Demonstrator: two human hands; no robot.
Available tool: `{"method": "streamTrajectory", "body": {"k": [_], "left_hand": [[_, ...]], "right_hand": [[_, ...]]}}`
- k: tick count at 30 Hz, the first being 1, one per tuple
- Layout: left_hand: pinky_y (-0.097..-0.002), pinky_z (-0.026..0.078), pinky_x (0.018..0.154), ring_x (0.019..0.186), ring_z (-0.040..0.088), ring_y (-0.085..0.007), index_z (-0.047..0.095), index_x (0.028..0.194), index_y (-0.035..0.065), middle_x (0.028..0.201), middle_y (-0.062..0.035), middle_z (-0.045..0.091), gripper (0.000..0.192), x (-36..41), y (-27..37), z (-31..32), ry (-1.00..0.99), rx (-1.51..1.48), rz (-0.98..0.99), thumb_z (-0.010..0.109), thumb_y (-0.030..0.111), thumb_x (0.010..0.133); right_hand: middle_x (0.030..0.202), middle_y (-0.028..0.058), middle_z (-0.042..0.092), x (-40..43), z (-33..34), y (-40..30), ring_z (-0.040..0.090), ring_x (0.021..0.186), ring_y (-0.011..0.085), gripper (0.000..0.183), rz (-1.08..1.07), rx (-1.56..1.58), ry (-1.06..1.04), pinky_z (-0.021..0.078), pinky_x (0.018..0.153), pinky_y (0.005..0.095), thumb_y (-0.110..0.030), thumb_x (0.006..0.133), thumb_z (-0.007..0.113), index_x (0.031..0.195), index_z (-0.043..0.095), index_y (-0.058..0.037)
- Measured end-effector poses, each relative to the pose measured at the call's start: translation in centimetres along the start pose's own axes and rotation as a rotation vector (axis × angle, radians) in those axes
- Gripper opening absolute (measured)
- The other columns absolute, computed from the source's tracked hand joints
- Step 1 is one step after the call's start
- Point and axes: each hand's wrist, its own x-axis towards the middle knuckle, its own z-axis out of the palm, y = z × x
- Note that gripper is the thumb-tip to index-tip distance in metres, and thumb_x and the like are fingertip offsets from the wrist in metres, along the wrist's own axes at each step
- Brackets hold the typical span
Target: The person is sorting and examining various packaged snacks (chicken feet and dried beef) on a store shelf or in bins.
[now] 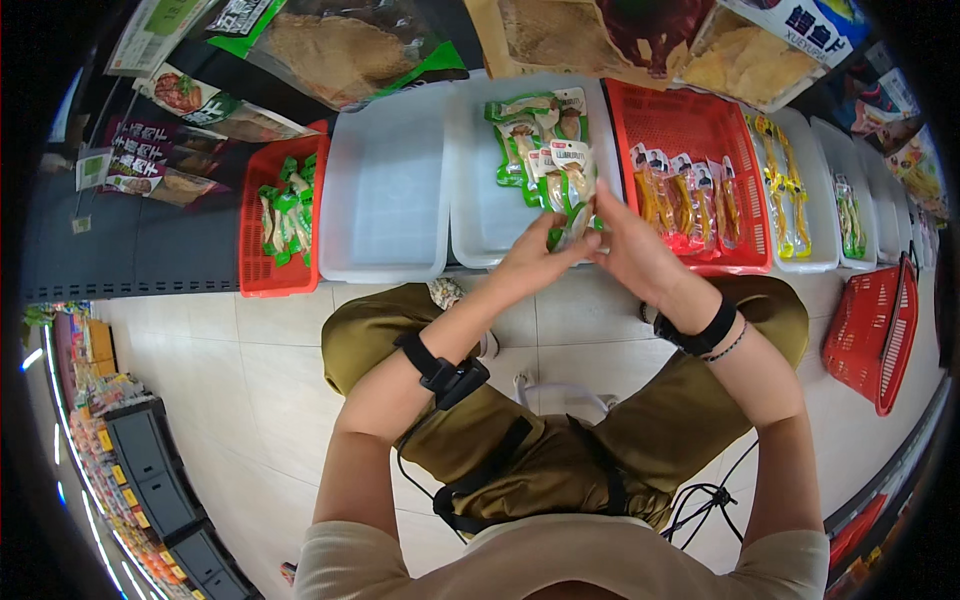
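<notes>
Both hands are over a translucent white plastic bin (480,225) on the low shelf in front of me. Between them is a green-and-white snack packet (571,214), apparently a vacuum-sealed chicken foot, tilted and partly covered by my fingers. My left hand (538,251) pinches its lower left side with thumb and fingers. On the other side, my right hand (634,244) holds it, fingers along its right edge. Several similar packets (519,146) lie in a loose pile beyond, towards the back of the bin. Whether more than one packet is in my grasp is hard to tell.
Left of this bin are another white bin (386,180) and a red basket (251,225) of small green packets. To the right, a red basket (660,105) holds orange snack packets. Large bags (345,49) hang above. A red shopping basket (862,330) stands on the floor.
</notes>
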Motion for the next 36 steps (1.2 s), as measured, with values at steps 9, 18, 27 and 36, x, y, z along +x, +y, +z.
{"method": "streamTrajectory", "body": {"k": [9,18,27,36], "left_hand": [[-0.0296,0.046,0.075,0.087,0.057,-0.0151,0.047,0.113,-0.0014,0.101,-0.0109,0.060,0.033,6.1,-7.4,-2.3,0.358,-0.417,-0.202,0.058,0.009,0.084],[-0.0408,0.041,0.092,0.108,0.049,-0.0411,0.026,0.127,-0.0038,0.116,-0.0266,0.048,0.071,9.6,-12.8,-2.3,0.486,0.184,-0.385,0.065,0.003,0.068],[-0.0414,0.037,0.096,0.116,0.042,-0.0379,0.021,0.133,-0.0059,0.128,-0.0279,0.036,0.071,16.7,-11.7,-4.0,0.584,0.508,0.079,0.059,0.010,0.075],[-0.0361,0.049,0.079,0.089,0.062,-0.0346,0.058,0.101,-0.0112,0.096,-0.0244,0.062,0.061,21.5,-13.5,-5.1,0.442,0.004,-0.418,0.070,0.039,0.068]], "right_hand": [[0.128,0.0057,0.043,5.5,0.7,3.2,0.040,0.112,0.0207,0.055,0.029,-0.236,0.128,0.0330,0.097,0.0367,-0.044,0.088,0.049,0.130,0.040,-0.0087],[0.142,0.0139,0.026,12.6,-3.6,8.1,0.019,0.130,0.0426,0.045,-0.580,-1.873,0.229,0.0174,0.105,0.0517,-0.043,0.086,0.048,0.115,0.058,-0.0100],[0.150,0.0071,0.007,10.6,-1.6,7.2,0.010,0.131,0.0469,0.061,-0.021,-2.161,0.061,0.0320,0.099,0.0479,-0.054,0.089,0.032,0.131,0.044,-0.0116],[0.148,0.0118,0.012,9.7,-4.2,7.3,0.012,0.131,0.0460,0.055,-0.089,-2.060,-0.033,0.0296,0.103,0.0481,-0.049,0.091,0.035,0.127,0.048,-0.0086]]}}
